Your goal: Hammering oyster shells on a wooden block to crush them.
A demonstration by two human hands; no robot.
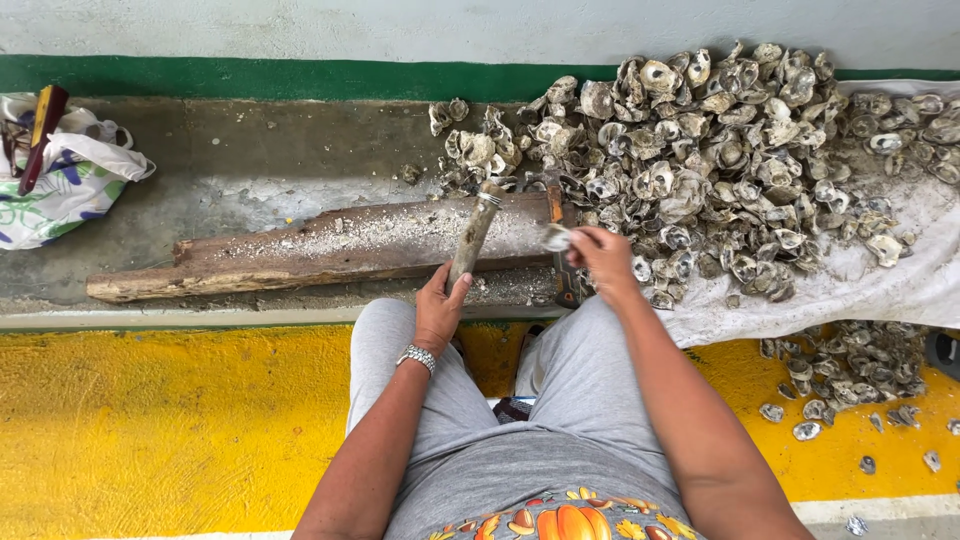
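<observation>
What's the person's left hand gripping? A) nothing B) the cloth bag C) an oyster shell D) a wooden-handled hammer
D: the left hand is closed around the handle of a wooden-handled hammer over the wooden log, while the right hand holds an oyster shell.

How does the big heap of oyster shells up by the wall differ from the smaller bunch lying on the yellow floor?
The big heap is piled thick, many shells deep; the small bunch is thinner, with single shells scattered loose at its edges. The big heap rests partly on a white cloth and grey concrete, against the wall; the small bunch lies on yellow painted floor, nearer the person. The right hand is right beside the big heap; the small bunch is out of hand. Both are rough, greyish shells.
</observation>
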